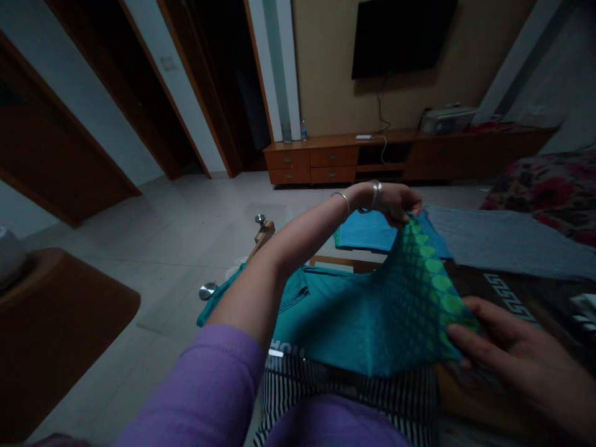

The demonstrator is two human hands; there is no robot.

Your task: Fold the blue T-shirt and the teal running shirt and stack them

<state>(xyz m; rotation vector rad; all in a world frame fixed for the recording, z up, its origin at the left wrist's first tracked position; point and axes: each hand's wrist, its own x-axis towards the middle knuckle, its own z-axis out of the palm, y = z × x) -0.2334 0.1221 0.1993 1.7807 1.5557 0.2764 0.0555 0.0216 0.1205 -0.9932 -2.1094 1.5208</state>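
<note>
A teal shirt point(335, 310) with a green dotted band along one edge is stretched out in front of me. My left hand point(395, 202), with bracelets at the wrist, pinches the far corner of that dotted edge. At the near corner, my right hand point(507, 347) grips the same edge between thumb and fingers. The dotted end is lifted and held taut between both hands, while the rest of the shirt lies flatter to the left, with pale letters partly visible near my lap. My left forearm hides part of the cloth.
Beyond the shirt lie a blue cloth point(367, 231) and a grey cloth point(507, 239). Dark fabric with pale markings point(505, 298) is at the right. A brown stool-like piece point(69, 310) stands left; a low wooden cabinet point(333, 162) lines the far wall.
</note>
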